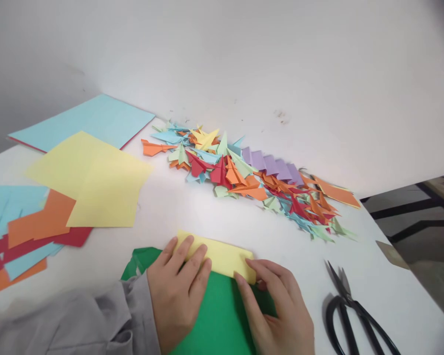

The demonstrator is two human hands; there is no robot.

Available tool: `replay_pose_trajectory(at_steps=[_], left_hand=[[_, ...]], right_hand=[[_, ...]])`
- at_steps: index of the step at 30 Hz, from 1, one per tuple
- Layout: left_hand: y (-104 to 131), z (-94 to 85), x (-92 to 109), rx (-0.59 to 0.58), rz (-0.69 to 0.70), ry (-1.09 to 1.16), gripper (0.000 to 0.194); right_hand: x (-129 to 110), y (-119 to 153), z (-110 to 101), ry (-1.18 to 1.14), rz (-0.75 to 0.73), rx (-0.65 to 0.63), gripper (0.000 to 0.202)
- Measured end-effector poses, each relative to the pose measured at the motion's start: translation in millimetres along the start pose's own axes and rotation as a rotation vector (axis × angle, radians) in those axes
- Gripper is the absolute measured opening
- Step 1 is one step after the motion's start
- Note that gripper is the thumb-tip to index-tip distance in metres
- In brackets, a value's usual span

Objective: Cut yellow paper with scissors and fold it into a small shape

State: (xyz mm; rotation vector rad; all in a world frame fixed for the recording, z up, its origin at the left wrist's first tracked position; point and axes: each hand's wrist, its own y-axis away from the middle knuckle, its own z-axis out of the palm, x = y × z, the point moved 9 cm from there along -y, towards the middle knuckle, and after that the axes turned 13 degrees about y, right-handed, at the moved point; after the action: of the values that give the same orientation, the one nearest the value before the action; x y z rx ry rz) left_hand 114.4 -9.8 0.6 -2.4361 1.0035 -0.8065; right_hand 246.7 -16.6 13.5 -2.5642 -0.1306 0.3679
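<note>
A folded strip of yellow paper point(224, 255) lies across the upper part of a green sheet point(214, 315) in front of me. My left hand point(181, 291) rests flat on the strip's left end, fingers stretched out and slightly apart. At the strip's right end, my right hand point(277, 301) pinches the paper's edge between thumb and fingers. The green sheet's upper left corner point(144, 259) looks crumpled. Both hands cover parts of the strip and the sheet.
Black-handled scissors point(346, 296) lie slightly open at right. Many small folded paper planes point(222, 167) form a long pile along the wall. Yellow sheets point(103, 182), a light blue stack point(92, 121) and orange pieces point(40, 222) lie left. The table's edge point(410, 261) runs down the right.
</note>
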Motion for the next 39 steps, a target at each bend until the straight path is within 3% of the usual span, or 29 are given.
replay_pose_trajectory(at_steps=[8, 12, 18, 39], left_hand=[[0, -2.8, -3, 0.16, -0.064, 0.098, 0.031], [-1, -0.4, -3, 0.152, -0.065, 0.093, 0.031], [1, -1.8, -4, 0.225, -0.121, 0.067, 0.027], [1, 0.2, -2, 0.011, -0.027, 0.049, 0.032]], right_hand=[[1, 4, 6, 0.054, -0.042, -0.065, 0.019], [3, 6, 9, 0.098, -0.049, -0.093, 0.02], [-3, 5, 6, 0.098, -0.078, -0.041, 0.018], [-11, 9, 6, 0.186, -0.107, -0.027, 0.022]])
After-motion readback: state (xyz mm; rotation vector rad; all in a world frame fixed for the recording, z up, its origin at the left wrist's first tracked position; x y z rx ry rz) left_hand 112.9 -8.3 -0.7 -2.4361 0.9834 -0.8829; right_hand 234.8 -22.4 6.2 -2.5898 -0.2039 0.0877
